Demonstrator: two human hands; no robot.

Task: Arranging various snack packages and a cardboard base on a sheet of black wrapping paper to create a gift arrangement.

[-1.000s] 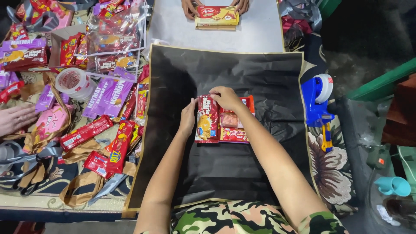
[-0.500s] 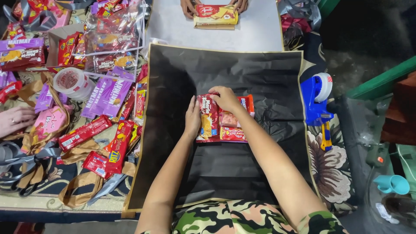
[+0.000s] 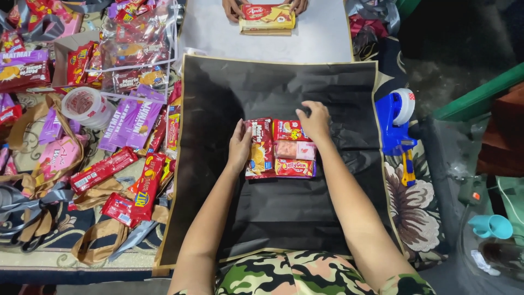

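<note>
Snack packets [image 3: 281, 148] between both hands

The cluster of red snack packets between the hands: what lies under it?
The cluster of red snack packets rests on a black sheet with tan edging. Whatever the sheet covers is hidden.

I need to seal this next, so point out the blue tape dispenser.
In the head view, the blue tape dispenser lies on the right, on the floral cloth just off the right edge of the black sheet, beyond the right hand.
</note>
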